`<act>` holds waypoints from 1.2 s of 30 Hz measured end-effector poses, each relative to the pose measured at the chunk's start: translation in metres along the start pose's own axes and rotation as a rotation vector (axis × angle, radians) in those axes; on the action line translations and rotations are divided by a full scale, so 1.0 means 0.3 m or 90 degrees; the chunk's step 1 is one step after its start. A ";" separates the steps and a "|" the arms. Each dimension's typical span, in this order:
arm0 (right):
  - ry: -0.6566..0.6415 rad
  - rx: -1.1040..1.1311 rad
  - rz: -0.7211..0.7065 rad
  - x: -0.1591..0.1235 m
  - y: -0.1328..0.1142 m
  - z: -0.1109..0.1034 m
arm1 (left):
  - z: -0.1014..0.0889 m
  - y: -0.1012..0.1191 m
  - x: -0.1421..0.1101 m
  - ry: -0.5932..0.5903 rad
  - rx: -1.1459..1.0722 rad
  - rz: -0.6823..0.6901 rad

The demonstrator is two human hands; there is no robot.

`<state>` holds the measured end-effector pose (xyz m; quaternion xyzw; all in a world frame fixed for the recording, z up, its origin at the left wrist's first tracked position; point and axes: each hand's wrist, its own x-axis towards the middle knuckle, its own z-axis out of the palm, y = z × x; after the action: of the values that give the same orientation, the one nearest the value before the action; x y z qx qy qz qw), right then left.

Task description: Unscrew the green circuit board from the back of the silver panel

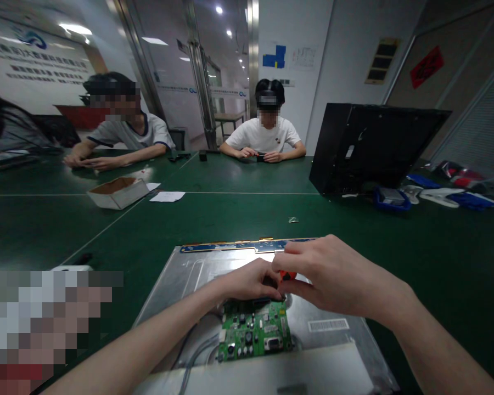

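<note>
While the right hand [313, 274] grips an orange-and-black tool, probably a screwdriver handle [288, 275], with bent fingers, the left hand [257, 280], its fingers curled, touches the top edge of 1 green circuit board [255, 329] on the metal panel [329, 343].

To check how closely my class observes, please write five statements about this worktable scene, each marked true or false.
1. The green circuit board lies over the metal panel. True.
2. The barcode label is left of the board. False: the barcode label is to its right.
3. The right hand holds an orange object. True.
4. The box is closed. False: the box is open.
5. The monitor-like black casing lies flat. False: it stands up.
</note>
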<state>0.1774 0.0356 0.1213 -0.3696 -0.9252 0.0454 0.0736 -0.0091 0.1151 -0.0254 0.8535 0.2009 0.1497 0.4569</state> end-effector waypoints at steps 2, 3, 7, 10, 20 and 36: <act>0.003 -0.007 0.003 0.000 -0.003 0.005 | 0.000 -0.001 0.002 0.000 0.007 0.002; 0.004 -0.015 0.012 0.001 -0.004 0.008 | -0.001 -0.001 0.003 -0.003 0.006 0.004; 0.016 -0.045 0.059 0.003 -0.010 0.012 | -0.003 -0.006 0.008 -0.024 -0.015 0.021; 0.017 -0.017 0.041 0.000 -0.018 0.008 | -0.003 -0.008 0.008 -0.020 -0.008 0.017; 0.032 -0.069 0.059 0.010 -0.008 0.030 | 0.000 0.000 0.005 -0.008 -0.033 0.011; 0.011 -0.063 0.074 0.014 -0.007 0.018 | 0.001 0.003 0.007 -0.023 -0.078 0.016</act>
<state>0.1721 0.0368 0.1166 -0.4263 -0.9026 0.0003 0.0605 -0.0071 0.1154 -0.0246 0.8291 0.1726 0.1522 0.5096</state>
